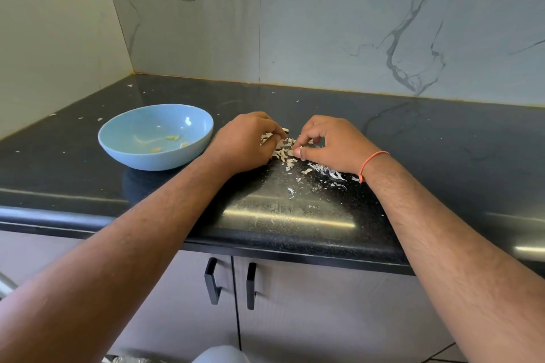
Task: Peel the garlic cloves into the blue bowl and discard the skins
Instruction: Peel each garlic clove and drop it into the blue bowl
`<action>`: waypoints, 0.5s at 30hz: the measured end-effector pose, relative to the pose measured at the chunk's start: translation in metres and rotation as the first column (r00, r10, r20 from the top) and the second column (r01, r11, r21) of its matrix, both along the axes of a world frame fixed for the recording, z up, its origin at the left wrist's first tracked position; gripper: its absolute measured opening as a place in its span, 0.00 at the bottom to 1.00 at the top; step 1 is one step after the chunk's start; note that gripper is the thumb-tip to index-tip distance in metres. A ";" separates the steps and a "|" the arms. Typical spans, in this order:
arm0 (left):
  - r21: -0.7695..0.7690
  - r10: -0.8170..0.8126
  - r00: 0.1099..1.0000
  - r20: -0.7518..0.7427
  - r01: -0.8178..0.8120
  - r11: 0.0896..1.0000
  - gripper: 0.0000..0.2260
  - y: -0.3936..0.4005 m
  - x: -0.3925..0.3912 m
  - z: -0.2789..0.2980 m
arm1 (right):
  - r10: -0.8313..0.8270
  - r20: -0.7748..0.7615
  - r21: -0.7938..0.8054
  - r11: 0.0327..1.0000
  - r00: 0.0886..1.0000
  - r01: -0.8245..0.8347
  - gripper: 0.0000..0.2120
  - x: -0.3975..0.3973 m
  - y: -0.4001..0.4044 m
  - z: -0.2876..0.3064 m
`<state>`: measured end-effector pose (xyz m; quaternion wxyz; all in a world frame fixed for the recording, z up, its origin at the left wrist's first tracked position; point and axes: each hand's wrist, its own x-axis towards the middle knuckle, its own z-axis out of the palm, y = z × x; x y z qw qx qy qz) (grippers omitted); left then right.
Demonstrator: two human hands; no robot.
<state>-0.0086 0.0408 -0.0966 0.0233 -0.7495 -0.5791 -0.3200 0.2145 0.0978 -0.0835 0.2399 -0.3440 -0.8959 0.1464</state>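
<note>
With few peeled cloves (pixel 169 137) in the blue bowl (pixel 118 150), both my left hand (pixel 244 141) and right hand (pixel 327 143) pinch garlic amid undiscarded skins (pixel 287 160).

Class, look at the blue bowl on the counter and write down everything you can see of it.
The blue bowl is round, shallow and pale blue, smooth and glossy like glazed ceramic or plastic. It stands upright on the black counter, left of both hands, and neither hand touches it, though the left forearm passes close by its rim. Inside lie a few small yellowish garlic pieces.
</note>
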 end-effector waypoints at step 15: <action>0.126 -0.128 0.988 0.083 0.117 0.985 0.07 -0.002 0.003 0.004 | -0.056 -0.218 -0.053 0.998 0.974 0.046 0.05 -0.002 -0.006 0.003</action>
